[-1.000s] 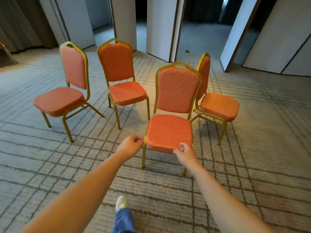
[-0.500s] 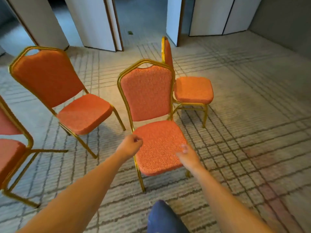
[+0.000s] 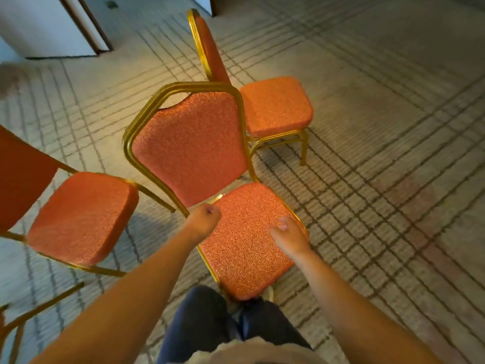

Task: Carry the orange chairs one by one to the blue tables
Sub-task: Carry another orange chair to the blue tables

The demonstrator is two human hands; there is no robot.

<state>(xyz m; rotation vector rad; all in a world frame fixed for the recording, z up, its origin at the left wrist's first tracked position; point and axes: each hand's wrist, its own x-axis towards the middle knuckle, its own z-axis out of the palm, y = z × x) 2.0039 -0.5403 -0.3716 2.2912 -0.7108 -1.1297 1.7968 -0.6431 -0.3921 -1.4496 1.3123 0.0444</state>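
Orange chair [image 3: 194,145] held by its seat
Left hand [image 3: 203,219] and right hand [image 3: 290,239] curl round the seat's edges (stiff frame, probably weighty).

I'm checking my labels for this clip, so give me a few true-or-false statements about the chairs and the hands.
1. The left hand and the right hand both grip the seat edges of the middle chair. True.
2. A blue table is in view. False: none shows.
3. The chair frames are silver. False: they are gold.
4. The rear chair stands on the carpet, and neither hand touches it. True.
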